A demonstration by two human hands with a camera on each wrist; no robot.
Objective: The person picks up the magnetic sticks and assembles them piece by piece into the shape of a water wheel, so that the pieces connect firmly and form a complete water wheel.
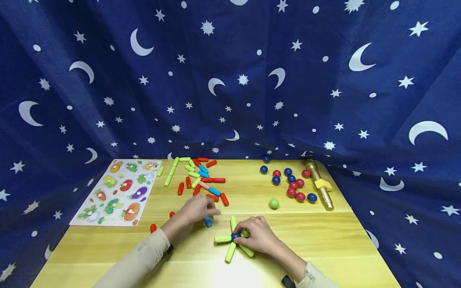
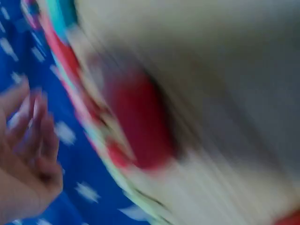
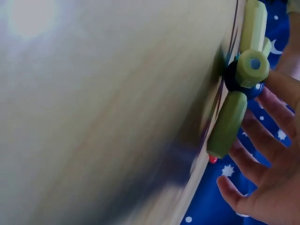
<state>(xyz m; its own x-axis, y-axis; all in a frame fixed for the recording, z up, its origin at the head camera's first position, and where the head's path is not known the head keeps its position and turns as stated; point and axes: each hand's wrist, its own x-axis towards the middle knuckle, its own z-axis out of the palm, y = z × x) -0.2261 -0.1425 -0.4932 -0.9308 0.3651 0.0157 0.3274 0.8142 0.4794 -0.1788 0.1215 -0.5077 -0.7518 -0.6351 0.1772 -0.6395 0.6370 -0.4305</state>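
Observation:
Five-armed in look, a star of several light-green magnetic rods (image 1: 230,253) spreads around one dark-blue ball (image 1: 235,237) at the table's front middle. My right hand (image 1: 258,235) pinches that ball between thumb and index finger; in the right wrist view a green rod (image 3: 227,125) points out beside my spread other fingers. My left hand (image 1: 196,210) hovers over the table left of the star, fingers loosely bent and nothing visible in them. Just by its fingertips lies a blue rod (image 1: 207,222). In the left wrist view a red rod (image 2: 140,122) shows blurred, apart from the hand.
Red, green and blue rods lie scattered at the back left, among them a red rod (image 1: 224,199). A vegetable picture board (image 1: 119,168) is at the far left. At the right are a lone green ball (image 1: 273,203), several red and blue balls (image 1: 300,197), and a gold tube (image 1: 326,199).

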